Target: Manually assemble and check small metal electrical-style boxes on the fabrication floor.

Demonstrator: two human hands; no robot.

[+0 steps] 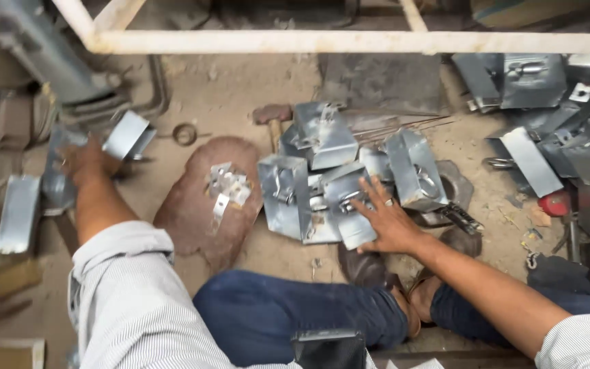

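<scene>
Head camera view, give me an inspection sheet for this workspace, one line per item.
Surface: dusty concrete floor; rusty rounded block with small metal clips on it.
Job's things: pile of folded sheet-metal boxes; flat metal pieces at left.
Clutter: hammer, metal ring, thin rods, more sheet-metal parts at right.
Hands: left hand on a metal piece; right hand spread on a box.
Cables: hose or cable curving at upper left.
Surroundings: pale frame bar across top; grey pipe upper left.
</scene>
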